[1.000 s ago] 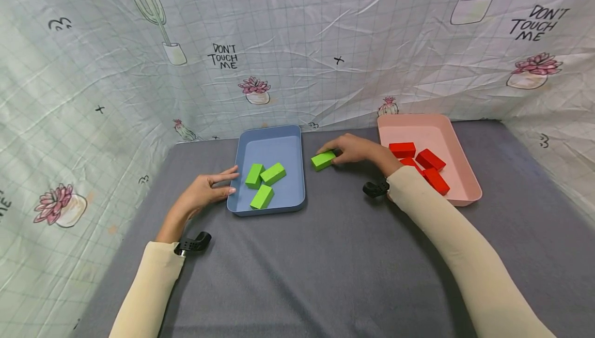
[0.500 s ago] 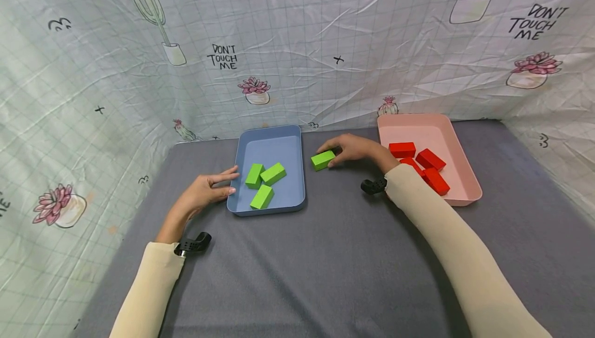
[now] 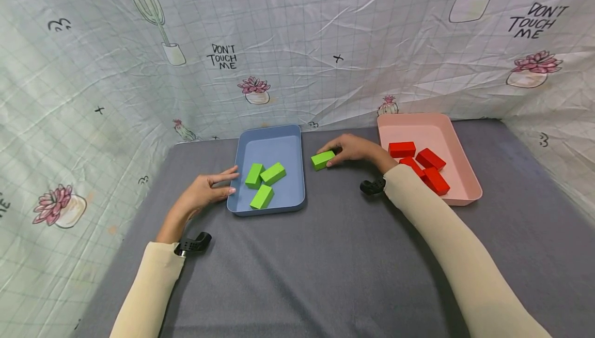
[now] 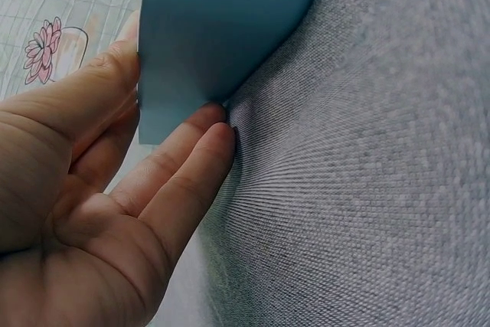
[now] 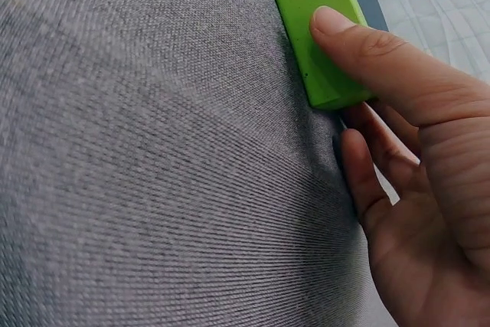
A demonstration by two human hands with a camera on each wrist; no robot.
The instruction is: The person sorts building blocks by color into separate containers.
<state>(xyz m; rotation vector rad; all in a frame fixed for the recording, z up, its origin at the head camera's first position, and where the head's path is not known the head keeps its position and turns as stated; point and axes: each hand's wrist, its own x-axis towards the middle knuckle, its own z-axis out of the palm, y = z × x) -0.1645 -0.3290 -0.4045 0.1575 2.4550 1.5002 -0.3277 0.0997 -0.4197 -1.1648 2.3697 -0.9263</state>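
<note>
My right hand [image 3: 350, 149] pinches a green block [image 3: 323, 160] on the grey cloth, just right of the blue tray [image 3: 290, 147]. In the right wrist view the thumb [image 5: 360, 40] presses one long face of the block, with the other fingers partly hidden behind it. My left hand [image 3: 204, 190] holds the left wall of the blue tray. Seen from the left wrist, some fingertips [image 4: 218, 139] lie low against the outer wall, while other digits pass behind its edge. Several green blocks [image 3: 262, 197] lie inside the blue tray.
A pink tray [image 3: 457, 147] stands at the right, behind the right forearm, and holds several red blocks [image 3: 431, 159]. Printed fabric [image 3: 288, 43] hangs along the back and left side. Grey cloth [image 3: 297, 265] covers the table in front of the trays.
The right thumb has slid slightly left along the green block, and the right forearm has shifted a little left. The block, left hand and trays stay in place.
</note>
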